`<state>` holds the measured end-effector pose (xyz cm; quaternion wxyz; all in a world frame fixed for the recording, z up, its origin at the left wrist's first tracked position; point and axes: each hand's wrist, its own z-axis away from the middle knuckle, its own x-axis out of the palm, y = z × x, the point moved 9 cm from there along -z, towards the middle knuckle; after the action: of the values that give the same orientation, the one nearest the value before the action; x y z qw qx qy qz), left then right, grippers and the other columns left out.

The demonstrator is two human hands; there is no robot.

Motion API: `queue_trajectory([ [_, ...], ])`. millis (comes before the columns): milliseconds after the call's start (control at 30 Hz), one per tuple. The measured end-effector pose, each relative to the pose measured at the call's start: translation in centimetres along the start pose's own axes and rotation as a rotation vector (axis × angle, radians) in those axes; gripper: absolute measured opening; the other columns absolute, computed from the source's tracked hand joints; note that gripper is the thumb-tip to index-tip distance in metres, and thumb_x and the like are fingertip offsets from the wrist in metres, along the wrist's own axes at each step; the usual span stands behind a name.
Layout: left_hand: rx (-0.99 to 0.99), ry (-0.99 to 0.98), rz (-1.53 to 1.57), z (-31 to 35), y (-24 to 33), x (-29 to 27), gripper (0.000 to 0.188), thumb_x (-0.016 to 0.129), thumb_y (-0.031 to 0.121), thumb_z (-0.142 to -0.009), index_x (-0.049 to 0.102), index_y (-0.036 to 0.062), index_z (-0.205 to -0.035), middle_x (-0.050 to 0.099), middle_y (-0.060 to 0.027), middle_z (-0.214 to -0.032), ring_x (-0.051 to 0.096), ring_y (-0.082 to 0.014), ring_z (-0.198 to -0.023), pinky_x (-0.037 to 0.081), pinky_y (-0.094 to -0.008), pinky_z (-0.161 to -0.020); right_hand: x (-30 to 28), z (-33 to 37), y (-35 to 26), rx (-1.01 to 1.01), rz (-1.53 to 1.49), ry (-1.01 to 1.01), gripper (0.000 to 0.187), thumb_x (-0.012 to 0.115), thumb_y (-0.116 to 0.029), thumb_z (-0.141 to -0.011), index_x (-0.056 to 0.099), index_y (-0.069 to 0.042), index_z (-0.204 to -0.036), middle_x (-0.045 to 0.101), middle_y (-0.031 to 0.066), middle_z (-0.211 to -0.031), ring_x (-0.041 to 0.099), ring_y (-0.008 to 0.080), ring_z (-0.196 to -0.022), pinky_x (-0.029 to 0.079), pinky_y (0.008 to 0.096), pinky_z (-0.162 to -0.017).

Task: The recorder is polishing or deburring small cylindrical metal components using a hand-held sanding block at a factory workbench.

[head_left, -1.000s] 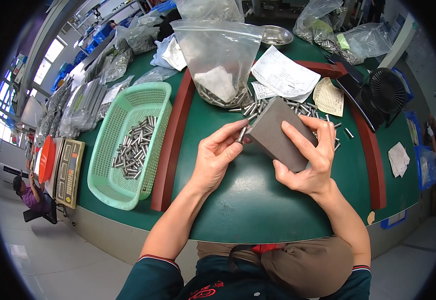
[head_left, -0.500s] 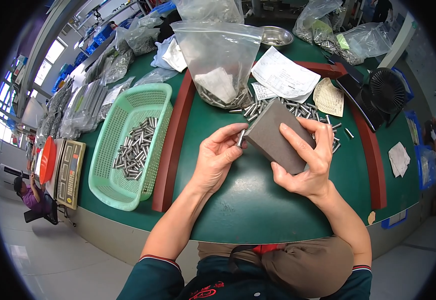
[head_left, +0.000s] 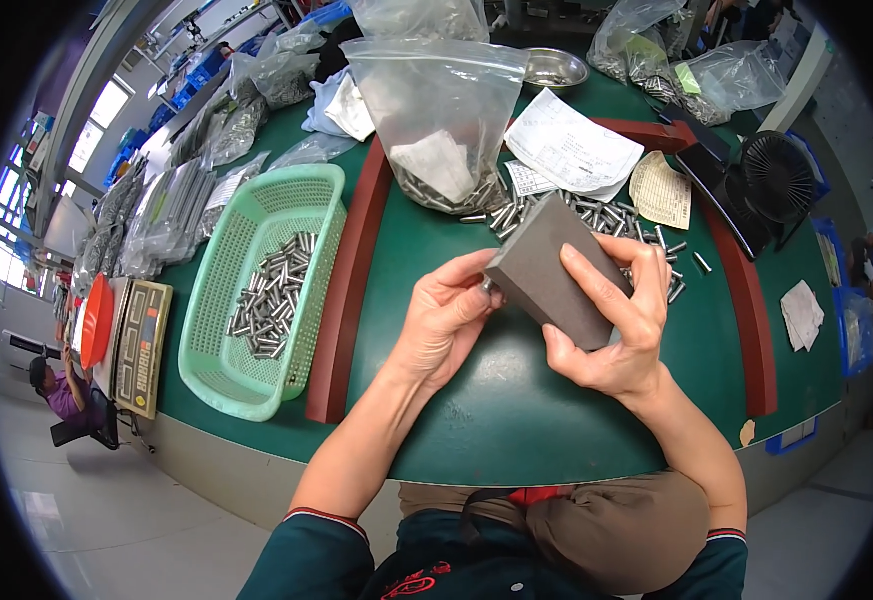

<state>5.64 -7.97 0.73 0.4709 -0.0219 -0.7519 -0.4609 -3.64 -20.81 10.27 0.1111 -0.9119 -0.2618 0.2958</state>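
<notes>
**Small silvery metal pin (head_left: 487, 286) mostly hidden**

The person's left hand (head_left: 446, 315) pinches it beside a grey rectangular block (head_left: 541, 270), contact unclear. The right hand (head_left: 624, 325) clasps the block, which partly hides loose silvery pins (head_left: 606, 217) on the green tabletop (head_left: 526, 420).

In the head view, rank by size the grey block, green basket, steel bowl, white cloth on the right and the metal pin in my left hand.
Largest first:
Green basket
Grey block
Steel bowl and white cloth, too alike to rank
Metal pin, partly hidden
</notes>
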Motion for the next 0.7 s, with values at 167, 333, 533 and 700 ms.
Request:
queue_trajectory([
  [167,-0.063,0.033,-0.077,-0.1,-1.5,1.3,0.043,0.07,0.006,-0.087,0.058,-0.003,-0.126,0.063,-0.011,-0.121,0.059,-0.017,-0.109,0.046,-0.033,-0.099,0.4,-0.8,0.0,0.013,0.025,0.023,0.063,0.076,-0.026,-0.051,0.071,-0.012,-0.112,0.058,0.0135,-0.104,0.054,0.0273,-0.088,0.037,0.0378,-0.078],
  [333,-0.052,0.086,-0.179,0.1,-1.1,0.1,0.041,0.07,0.006,-0.087,0.058,-0.0029,-0.125,0.064,-0.01,-0.12,0.06,-0.0171,-0.11,0.046,-0.0327,-0.1,0.7,0.0,-0.1,0.008,0.015,0.004,0.063,0.075,-0.027,-0.051,0.071,-0.011,-0.112,0.058,0.0129,-0.102,0.054,0.0271,-0.089,0.037,0.0382,-0.078],
  [533,-0.029,0.014,-0.085,-0.1,-0.8,0.4,0.039,0.069,0.001,-0.086,0.06,-0.0032,-0.123,0.065,-0.0109,-0.118,0.06,-0.0175,-0.109,0.046,-0.0333,-0.1,0.5,0.5,0.2,0.026,0.011,-0.036,0.062,0.075,-0.027,-0.05,0.071,-0.012,-0.11,0.057,0.0146,-0.102,0.053,0.0281,-0.088,0.036,0.0389,-0.078],
  [700,-0.131,-0.032,-0.225,0.0,-2.6,1.3,0.043,0.074,-0.001,-0.081,0.06,-0.004,-0.122,0.064,-0.0066,-0.11,0.061,-0.0127,-0.098,0.05,-0.0267,-0.089,-0.2,-1.8,1.0,0.042,0.048,0.082,0.059,0.076,-0.028,-0.054,0.072,-0.011,-0.11,0.057,0.0132,-0.101,0.052,0.028,-0.091,0.038,0.0391,-0.079],
])
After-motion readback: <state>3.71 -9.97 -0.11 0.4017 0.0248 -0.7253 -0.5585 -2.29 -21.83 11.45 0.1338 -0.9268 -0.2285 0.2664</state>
